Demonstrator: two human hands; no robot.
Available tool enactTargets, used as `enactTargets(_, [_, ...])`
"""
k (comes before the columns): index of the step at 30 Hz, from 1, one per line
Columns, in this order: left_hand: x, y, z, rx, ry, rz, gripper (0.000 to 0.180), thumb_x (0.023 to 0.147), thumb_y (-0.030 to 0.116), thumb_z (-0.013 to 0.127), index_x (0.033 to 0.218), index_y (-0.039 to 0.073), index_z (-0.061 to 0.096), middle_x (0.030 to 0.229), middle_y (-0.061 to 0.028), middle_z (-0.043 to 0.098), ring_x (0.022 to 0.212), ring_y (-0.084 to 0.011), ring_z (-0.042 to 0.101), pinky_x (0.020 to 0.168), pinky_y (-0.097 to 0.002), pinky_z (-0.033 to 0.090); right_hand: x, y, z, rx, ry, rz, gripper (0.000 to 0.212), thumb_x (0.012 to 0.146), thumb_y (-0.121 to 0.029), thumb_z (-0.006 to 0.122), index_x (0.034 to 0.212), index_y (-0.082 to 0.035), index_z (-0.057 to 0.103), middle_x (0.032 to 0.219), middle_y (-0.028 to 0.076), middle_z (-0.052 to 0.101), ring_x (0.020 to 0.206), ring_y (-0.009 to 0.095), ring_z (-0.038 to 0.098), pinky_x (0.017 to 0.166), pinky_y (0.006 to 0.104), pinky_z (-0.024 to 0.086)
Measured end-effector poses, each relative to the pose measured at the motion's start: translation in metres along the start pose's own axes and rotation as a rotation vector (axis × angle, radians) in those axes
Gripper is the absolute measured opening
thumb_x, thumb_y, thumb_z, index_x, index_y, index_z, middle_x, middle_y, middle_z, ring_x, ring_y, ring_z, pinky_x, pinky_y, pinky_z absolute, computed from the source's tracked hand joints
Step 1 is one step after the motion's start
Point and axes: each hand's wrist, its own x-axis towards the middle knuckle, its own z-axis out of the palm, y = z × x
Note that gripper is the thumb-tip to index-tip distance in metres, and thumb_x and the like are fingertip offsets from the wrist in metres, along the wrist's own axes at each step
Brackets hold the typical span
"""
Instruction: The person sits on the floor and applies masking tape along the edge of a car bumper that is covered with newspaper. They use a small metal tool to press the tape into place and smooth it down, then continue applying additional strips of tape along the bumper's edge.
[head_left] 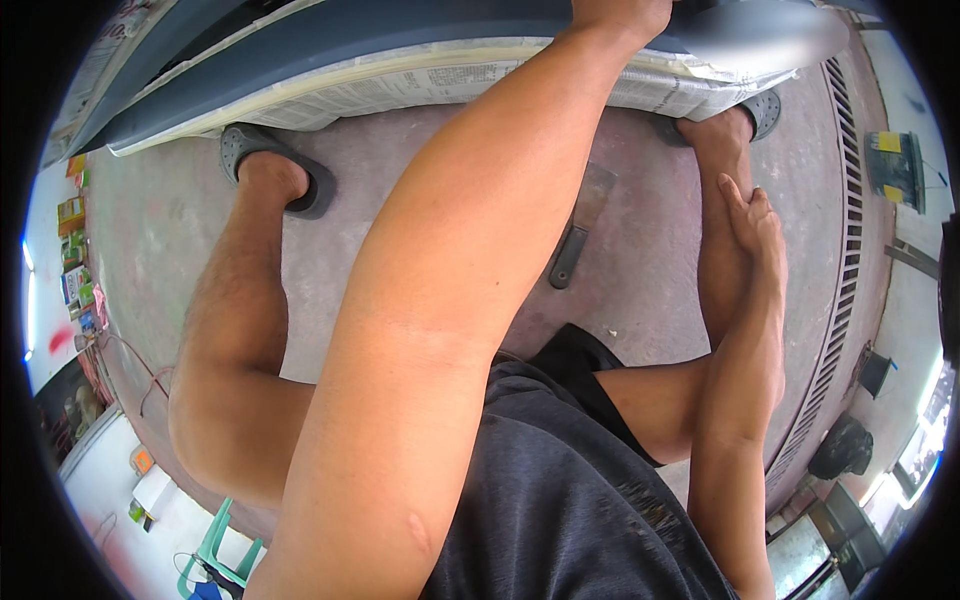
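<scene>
My left arm reaches across the middle to the top edge. There my left hand (622,14) is at a dark blue-grey vehicle body panel (400,24); its fingers are cut off by the frame. Newspaper masking (420,85) with pale tape runs along the panel's lower edge. Over on the right, my right hand (757,220) rests on my right shin, holding no object, with its thumb and fingers apart. A putty knife (568,258) with a dark handle lies on the floor between my legs, partly behind my left forearm.
I sit low, feet in grey clogs (318,188) close to the panel. A slotted drain grate (845,200) runs along the right, with a dark bucket (893,165) beyond it. Boxes (72,215) line the left wall; a green plastic chair (222,540) stands at lower left.
</scene>
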Motion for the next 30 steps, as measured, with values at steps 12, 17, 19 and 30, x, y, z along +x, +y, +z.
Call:
enactTargets(12, [-0.001, 0.008, -0.006, 0.081, -0.054, 0.055, 0.016, 0.092, 0.013, 0.066, 0.089, -0.003, 0.070, 0.074, -0.0194, 0.072, 0.067, -0.0339, 0.073, 0.066, -0.0452, 0.056, 0.029, 0.019, 0.026, 0.026, -0.019, -0.009, 0.100, 0.090, -0.082, 0.046, 0.139, 0.004, 0.054, 0.133, 0.036, 0.061, 0.130, 0.047, 0.057, 0.108, 0.0535, 0.044])
enactTargets(17, [-0.005, 0.000, -0.014, 0.219, -0.019, 0.049, 0.020, 0.089, 0.016, 0.068, 0.083, -0.003, 0.072, 0.068, -0.0191, 0.070, 0.063, -0.0322, 0.072, 0.066, -0.0437, 0.055, -0.004, -0.006, -0.001, 0.019, 0.000, -0.001, 0.100, 0.090, -0.082, 0.046, 0.139, 0.005, 0.054, 0.134, 0.036, 0.060, 0.130, 0.046, 0.057, 0.109, 0.0532, 0.044])
enactTargets(19, [-0.006, 0.000, -0.015, 0.241, 0.016, 0.038, 0.020, 0.088, 0.016, 0.069, 0.084, -0.003, 0.073, 0.067, -0.0192, 0.069, 0.062, -0.0323, 0.071, 0.065, -0.0431, 0.054, -0.004, -0.006, 0.000, 0.017, 0.003, 0.001, 0.100, 0.090, -0.082, 0.046, 0.140, 0.005, 0.053, 0.134, 0.036, 0.060, 0.131, 0.046, 0.057, 0.109, 0.0531, 0.044])
enactTargets(30, [0.005, -0.013, -0.001, 0.388, -0.027, 0.079, 0.020, 0.081, 0.012, 0.068, 0.092, -0.003, 0.076, 0.084, -0.0265, 0.073, 0.085, -0.0445, 0.072, 0.080, -0.0502, 0.056, 0.000, -0.005, 0.001, 0.010, -0.009, -0.005, 0.103, 0.089, -0.084, 0.046, 0.141, 0.005, 0.052, 0.134, 0.036, 0.060, 0.131, 0.047, 0.056, 0.109, 0.0527, 0.044])
